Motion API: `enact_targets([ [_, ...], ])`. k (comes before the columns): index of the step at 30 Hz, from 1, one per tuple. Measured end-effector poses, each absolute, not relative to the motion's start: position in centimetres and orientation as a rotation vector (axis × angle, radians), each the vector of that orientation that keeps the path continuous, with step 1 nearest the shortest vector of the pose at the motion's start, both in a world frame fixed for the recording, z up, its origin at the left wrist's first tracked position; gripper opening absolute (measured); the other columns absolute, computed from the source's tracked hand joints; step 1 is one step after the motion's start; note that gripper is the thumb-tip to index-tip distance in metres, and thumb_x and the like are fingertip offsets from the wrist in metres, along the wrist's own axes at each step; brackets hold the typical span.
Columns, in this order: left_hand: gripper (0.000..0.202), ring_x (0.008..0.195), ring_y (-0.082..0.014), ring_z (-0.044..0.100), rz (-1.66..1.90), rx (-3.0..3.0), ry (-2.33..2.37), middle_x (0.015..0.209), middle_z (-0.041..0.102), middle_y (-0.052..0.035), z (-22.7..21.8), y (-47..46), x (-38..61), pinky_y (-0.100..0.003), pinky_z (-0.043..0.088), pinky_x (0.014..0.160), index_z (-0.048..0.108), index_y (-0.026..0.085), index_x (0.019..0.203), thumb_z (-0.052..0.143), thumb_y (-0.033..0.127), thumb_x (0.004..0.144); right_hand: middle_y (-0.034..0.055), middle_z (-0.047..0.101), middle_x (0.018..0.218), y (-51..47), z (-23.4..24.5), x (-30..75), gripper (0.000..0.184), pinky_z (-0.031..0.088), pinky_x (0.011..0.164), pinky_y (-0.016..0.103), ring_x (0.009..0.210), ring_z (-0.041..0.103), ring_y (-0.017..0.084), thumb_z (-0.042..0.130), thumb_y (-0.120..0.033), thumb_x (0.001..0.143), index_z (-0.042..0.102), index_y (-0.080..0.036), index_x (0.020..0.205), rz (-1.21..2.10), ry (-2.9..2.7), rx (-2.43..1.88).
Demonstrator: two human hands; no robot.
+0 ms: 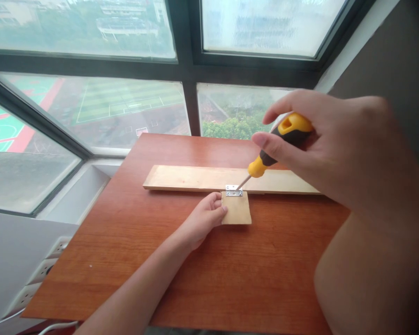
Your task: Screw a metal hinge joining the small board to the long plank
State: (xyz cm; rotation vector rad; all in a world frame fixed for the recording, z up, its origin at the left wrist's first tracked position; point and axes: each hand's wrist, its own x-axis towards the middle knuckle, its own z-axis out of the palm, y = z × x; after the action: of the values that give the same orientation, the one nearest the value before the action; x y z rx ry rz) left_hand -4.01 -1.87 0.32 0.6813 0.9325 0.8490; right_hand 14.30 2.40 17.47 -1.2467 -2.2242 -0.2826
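My right hand is closed around the yellow and black handle of a screwdriver. The screwdriver slants down to the left, and its tip meets a small silver hinge. That hinge spans the joint between a long pale wooden board and a small square wooden piece. With thumb and fingers, my left hand grips the left edge of the square piece. Part of the long board's right end is hidden behind my right hand. Whether the tip sits in a screw is too small to tell.
Everything lies on a reddish-brown wooden table. Large windows with a dark frame rise behind it. Several wall sockets and a white cable are beside the table's left edge.
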Motion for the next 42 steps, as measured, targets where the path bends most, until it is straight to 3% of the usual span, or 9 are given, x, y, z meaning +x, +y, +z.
enact_targets([
  [6,0.027,0.078,-0.0130,0.064,0.857,0.680,0.930,0.094,0.069,-0.0058,-0.12,-1.77,-4.25,-0.025,0.048,0.074,0.054,0.017,0.098,0.071,0.024,0.078,-0.0008,0.062,0.063,2.25,17.72,15.33,0.034,0.038,0.059,0.034,0.053,0.053,0.013,0.054,-0.056,0.088,0.065,-0.025,0.095,-0.402,-2.176,-1.329],
  [22,0.027,0.084,-0.0157,0.067,0.861,0.692,0.902,0.097,0.069,-0.0075,-0.27,-1.79,-4.16,-0.023,0.047,0.073,0.055,0.017,0.100,0.071,0.024,0.079,-0.0015,0.058,0.059,2.92,17.26,15.27,0.030,0.039,0.056,0.031,0.049,0.049,0.013,0.058,-0.054,0.085,0.066,-0.025,0.092,-0.327,-2.223,-1.305],
  [34,0.033,0.081,-0.0149,0.067,0.838,0.704,0.947,0.096,0.070,-0.0079,0.21,-1.72,-3.97,-0.026,0.049,0.076,0.053,0.016,0.102,0.073,0.021,0.076,-0.0005,0.062,0.063,2.83,17.46,15.32,0.030,0.044,0.065,0.034,0.059,0.059,0.017,0.059,-0.052,0.086,0.067,-0.025,0.096,-0.249,-2.280,-1.257],
  [42,0.034,0.081,-0.0152,0.066,0.854,0.703,0.931,0.096,0.070,-0.0079,0.12,-1.60,-3.96,-0.027,0.050,0.077,0.054,0.016,0.102,0.074,0.024,0.076,-0.0006,0.061,0.063,2.72,17.71,15.09,0.027,0.040,0.056,0.032,0.058,0.058,0.018,0.060,-0.051,0.084,0.067,-0.027,0.096,-0.201,-2.326,-1.214],
])
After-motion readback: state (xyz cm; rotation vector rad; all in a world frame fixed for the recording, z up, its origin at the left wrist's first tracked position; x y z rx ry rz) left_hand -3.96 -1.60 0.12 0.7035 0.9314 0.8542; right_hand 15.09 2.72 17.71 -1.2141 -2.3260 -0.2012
